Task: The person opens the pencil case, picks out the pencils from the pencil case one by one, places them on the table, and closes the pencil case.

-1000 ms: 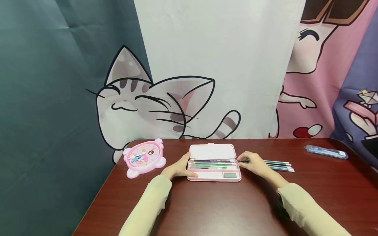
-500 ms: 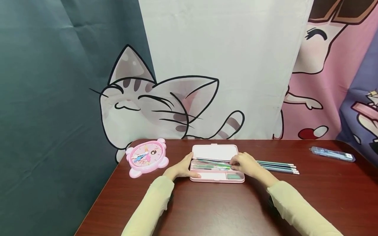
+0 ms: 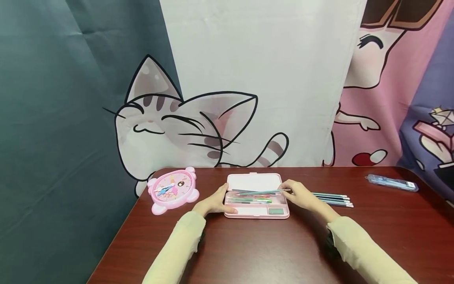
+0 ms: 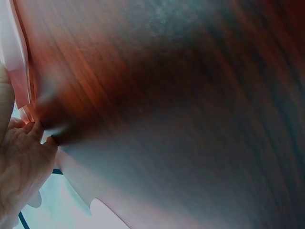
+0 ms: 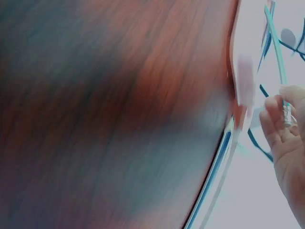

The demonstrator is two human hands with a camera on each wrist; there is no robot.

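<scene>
My right hand (image 3: 301,196) pinches a green pencil (image 5: 276,45) close to its metal-banded end. In the head view the pencil lies slantwise over the back of an opened pink pencil case (image 3: 244,216), pointing left. My left hand (image 3: 214,202) grips the left end of the case, thumb on the front rim and fingers toward the hinge. Inside the case are several pens and pencils (image 3: 250,200) and a green eraser (image 3: 276,211) in the front right compartment. The left wrist view shows the left hand's fingers (image 4: 33,131) beside the case's edge.
Several pencils (image 3: 335,199) lie side by side right of the case, partly behind the right hand. A pink toy clock (image 3: 173,189) sits at the left, and a blue flat pack (image 3: 391,182) at the far right. A printed curtain (image 3: 301,79) hangs behind the table.
My right hand has gone from the case's right edge in over its tray, then back up and rightward with the green pencil raised. The left hand stays on the case.
</scene>
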